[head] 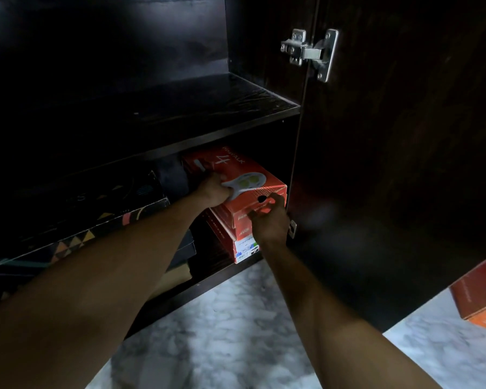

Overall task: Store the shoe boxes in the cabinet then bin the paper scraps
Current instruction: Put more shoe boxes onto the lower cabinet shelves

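A red shoe box (244,175) with a white sole picture lies on top of another red box (225,234) on the bottom shelf of a dark cabinet (180,108). My left hand (215,190) holds the top box at its left side, fingers curled over the lid edge. At the box's front end, my right hand (268,220) has its fingers spread and bent against the panel. Another orange-red box (480,299) sits on the floor at the far right.
A dark patterned box (76,220) fills the left of the bottom shelf, with dark boxes (185,248) beneath it. The cabinet door (404,150) stands open to the right, hinge (309,51) at the top. The floor (222,332) is marbled white.
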